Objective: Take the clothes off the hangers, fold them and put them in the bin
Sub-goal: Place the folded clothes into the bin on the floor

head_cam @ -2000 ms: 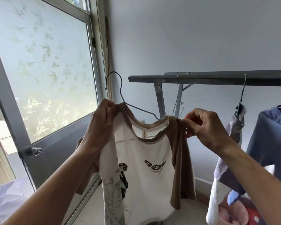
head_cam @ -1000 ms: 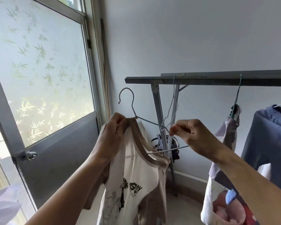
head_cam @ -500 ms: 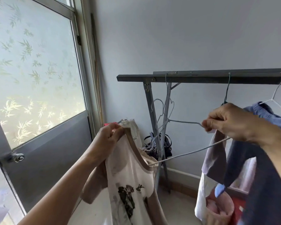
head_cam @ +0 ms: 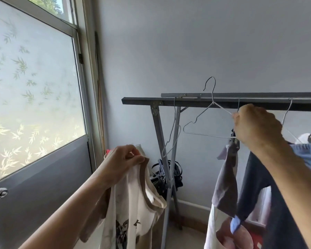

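My left hand (head_cam: 123,161) grips the collar of a white T-shirt with brown trim and a dark print (head_cam: 133,207), which hangs free below it. My right hand (head_cam: 255,125) holds a bare wire hanger (head_cam: 201,123) by its right end, its hook raised just above the grey rack rail (head_cam: 187,101). A grey garment (head_cam: 225,182) and a dark navy one (head_cam: 262,191) hang on the rack under my right arm.
An empty wire hanger (head_cam: 171,139) dangles from the rail's left end beside the rack leg (head_cam: 162,150). Dark clips lie bunched by the leg at the wall. A frosted door (head_cam: 34,105) stands left. A pink container (head_cam: 233,238) sits on the floor at lower right.
The hanger came out of the T-shirt's neck. My right hand carried it up and right to the rail, while my left hand lowered the shirt.
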A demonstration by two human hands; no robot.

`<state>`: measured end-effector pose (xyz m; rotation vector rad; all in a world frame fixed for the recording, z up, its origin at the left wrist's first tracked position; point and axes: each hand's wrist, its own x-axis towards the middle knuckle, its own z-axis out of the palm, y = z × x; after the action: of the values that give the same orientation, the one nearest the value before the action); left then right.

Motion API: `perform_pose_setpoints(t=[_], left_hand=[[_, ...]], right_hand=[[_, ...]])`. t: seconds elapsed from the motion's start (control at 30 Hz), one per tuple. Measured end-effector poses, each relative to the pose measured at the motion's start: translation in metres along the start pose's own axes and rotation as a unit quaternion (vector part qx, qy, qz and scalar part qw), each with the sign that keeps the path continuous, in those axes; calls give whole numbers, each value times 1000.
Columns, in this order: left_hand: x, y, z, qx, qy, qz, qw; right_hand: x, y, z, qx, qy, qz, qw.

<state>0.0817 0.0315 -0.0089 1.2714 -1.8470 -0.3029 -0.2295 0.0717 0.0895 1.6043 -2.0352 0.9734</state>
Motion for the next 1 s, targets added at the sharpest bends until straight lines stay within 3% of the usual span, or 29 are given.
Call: perform_pose_setpoints(t=[0.37, 0.57, 0.8, 0.93, 1.0], left_hand=[[4, 19, -20, -87, 1, 56, 995], [5, 19, -29, -127, 6, 50, 991], [6, 21, -31, -113, 8, 50, 992], [5, 22, -35, -98, 9, 55, 994], [4, 23, -38, -92, 15, 53, 994]], right_hand=[[0, -47, 59, -31, -156, 0, 987], [0, -44, 87, -22, -179, 11, 983], [-4, -43, 89, -64, -165, -10, 984], [-20, -52, 83, -96, -48, -66, 992], [-38, -66, 82, 6, -4, -138, 990]])
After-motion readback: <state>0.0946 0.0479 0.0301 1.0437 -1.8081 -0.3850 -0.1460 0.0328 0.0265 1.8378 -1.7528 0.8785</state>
